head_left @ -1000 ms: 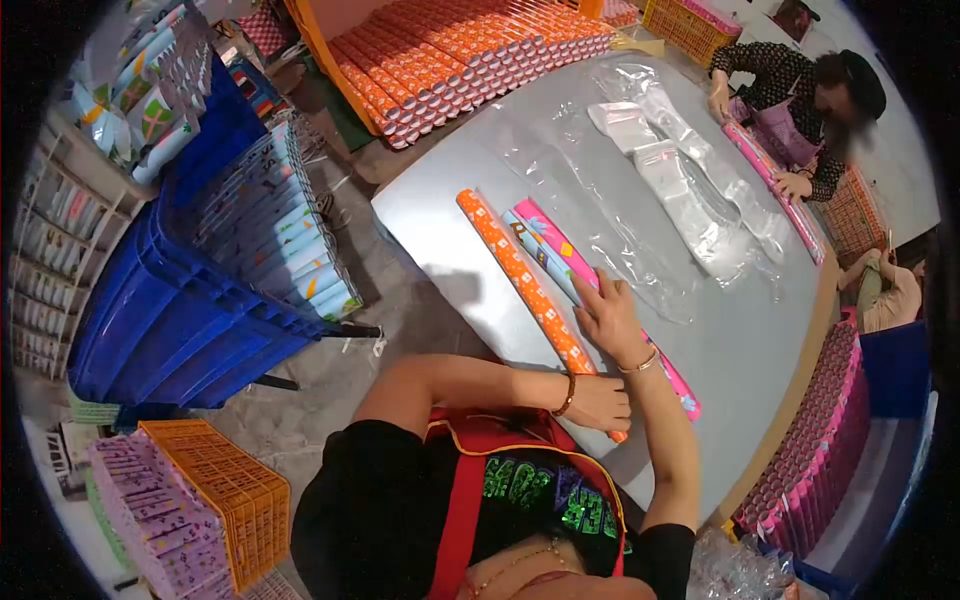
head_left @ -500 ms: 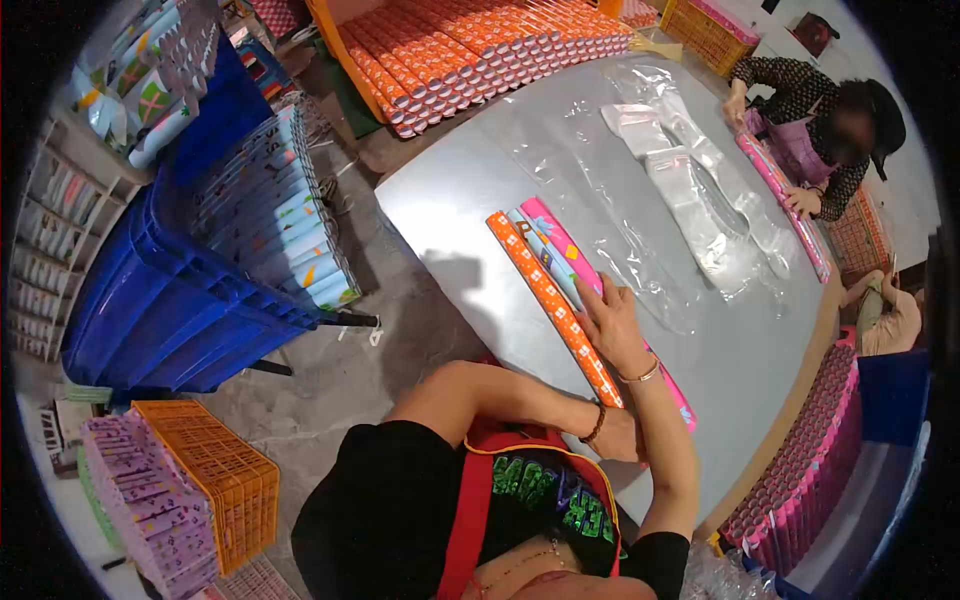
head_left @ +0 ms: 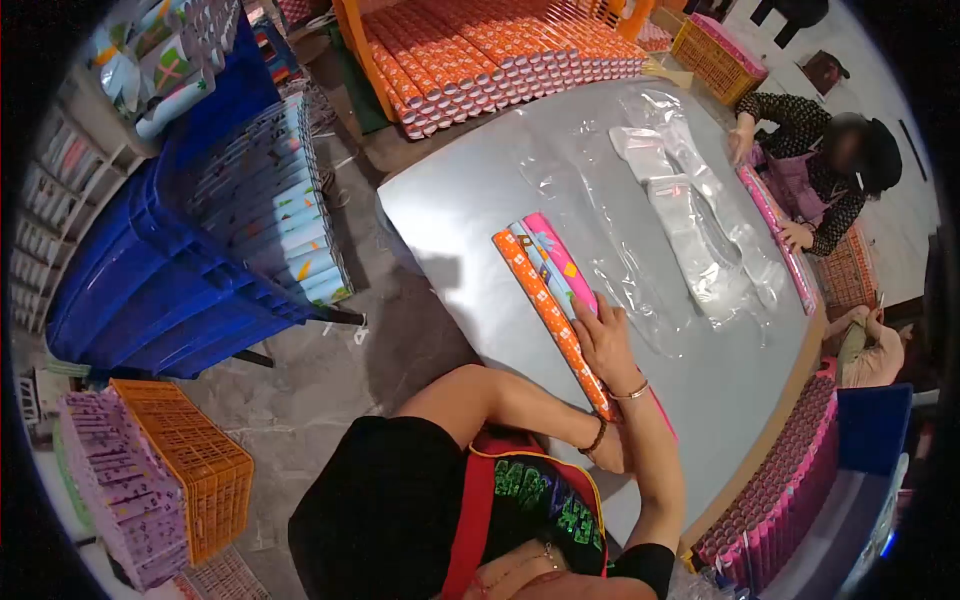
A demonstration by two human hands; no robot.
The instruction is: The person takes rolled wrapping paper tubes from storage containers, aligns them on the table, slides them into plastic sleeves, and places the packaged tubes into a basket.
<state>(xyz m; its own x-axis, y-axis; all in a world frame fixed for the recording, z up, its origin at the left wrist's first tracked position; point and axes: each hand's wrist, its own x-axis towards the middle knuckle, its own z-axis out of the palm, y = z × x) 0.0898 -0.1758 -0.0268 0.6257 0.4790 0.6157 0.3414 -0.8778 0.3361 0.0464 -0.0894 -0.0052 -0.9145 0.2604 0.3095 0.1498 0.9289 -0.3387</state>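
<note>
Three wrapping paper rolls lie side by side on the grey tabletop: an orange one with white flowers [head_left: 545, 305], a light blue patterned one [head_left: 530, 250] and a pink one with coloured flowers [head_left: 560, 252]. My right hand [head_left: 605, 342] rests across them, palm down, its fingers stretched out over the pink and blue rolls. Close to the near end of the rolls is my left hand [head_left: 614, 455]. My right forearm crosses over it and hides its fingers. Clear plastic sleeves [head_left: 690, 225] lie flat to the right of the rolls.
Across the table [head_left: 440, 210], a co-worker [head_left: 810, 170] handles a pink roll [head_left: 778, 238]. Orange rolls [head_left: 500, 65] are stacked behind. A blue bin [head_left: 150, 270] with light rolls stands left, above an orange crate [head_left: 205, 470]. Pink rolls [head_left: 775, 480] fill a bin at right.
The view has shifted slightly. The pink roll sits closer against the other two, and my right hand has moved a little left with it. My left hand stays near the rolls' near end.
</note>
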